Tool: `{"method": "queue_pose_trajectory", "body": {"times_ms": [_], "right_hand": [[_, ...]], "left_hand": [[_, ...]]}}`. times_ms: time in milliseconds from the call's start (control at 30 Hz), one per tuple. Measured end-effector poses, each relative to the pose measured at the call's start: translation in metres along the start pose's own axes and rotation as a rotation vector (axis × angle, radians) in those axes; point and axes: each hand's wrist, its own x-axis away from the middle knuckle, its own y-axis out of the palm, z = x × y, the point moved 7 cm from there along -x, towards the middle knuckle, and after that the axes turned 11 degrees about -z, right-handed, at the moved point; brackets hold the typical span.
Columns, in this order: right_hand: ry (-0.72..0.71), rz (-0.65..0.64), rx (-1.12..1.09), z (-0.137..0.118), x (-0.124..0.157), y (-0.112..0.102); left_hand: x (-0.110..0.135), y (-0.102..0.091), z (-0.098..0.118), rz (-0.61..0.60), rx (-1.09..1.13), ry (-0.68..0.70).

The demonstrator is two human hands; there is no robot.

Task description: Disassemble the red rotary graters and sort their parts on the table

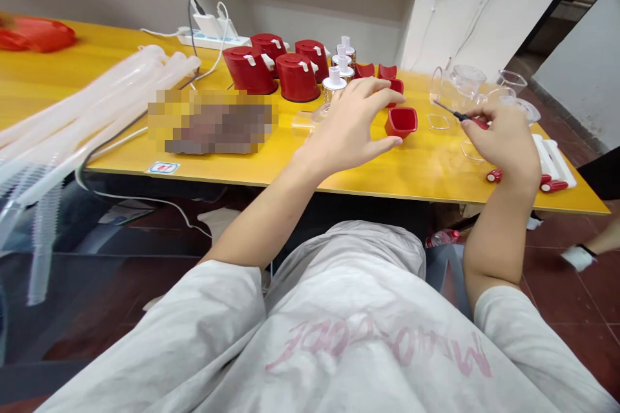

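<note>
The small red cup (402,121) sits open side up on the yellow table (271,168), just in front of a few more red cup pieces (375,71) and well to the right of the blurred patch on the tabletop. The left hand (351,126) hovers at the cup's left side, fingers spread in a loose, fairly wide curl, fingertips arched over its rim and thumb reaching toward its lower left corner; whether any finger touches the cup I cannot tell. The right hand (506,142) is to the cup's right, closed around a small screwdriver (460,116) with a red handle, its dark shaft pointing up and left toward the clear plastic parts (467,80).

To do this well, I'd judge the left hand should pinch the cup by two opposite walls so it stays level and does not skid on the smooth table. The tool tip should stay angled away from the reaching fingers.

Behind and left of the cup stand three big red lidded containers (274,64) and some white-capped fittings (339,68). Corrugated clear hoses (97,103) lie far to its left, and red-tipped white pieces (552,168) lie to its right, beyond the right hand.
</note>
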Motion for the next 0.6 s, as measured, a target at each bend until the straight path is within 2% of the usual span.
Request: {"method": "queue_pose_trajectory", "body": {"times_ms": [133,200,233,267,367,433,500,600], "right_hand": [[0.168,-0.134,0.065,0.006,0.002,0.008],[0.208,-0.168,0.039,0.007,0.005,0.007],[0.213,-0.172,0.023,0.006,0.008,0.004],[0.213,-0.168,0.009,0.004,0.012,-0.001],[0.216,-0.106,-0.021,-0.005,0.03,-0.022],[0.244,-0.066,-0.044,-0.008,0.045,-0.036],[0.268,-0.039,-0.063,-0.006,0.056,-0.047],[0.251,-0.013,-0.08,0.002,0.064,-0.056]], "left_hand": [[0.019,-0.016,-0.012,0.154,0.036,-0.011],[0.025,-0.016,-0.005,0.241,0.097,0.008],[0.025,-0.01,0.003,0.258,0.142,0.025],[0.02,0.002,0.013,0.234,0.19,0.046],[-0.014,0.063,0.055,-0.054,0.287,0.128],[-0.046,0.103,0.072,-0.204,0.213,0.058],[-0.078,0.134,0.076,-0.336,0.073,-0.083],[-0.117,0.157,0.076,-0.406,-0.023,-0.209]]}}
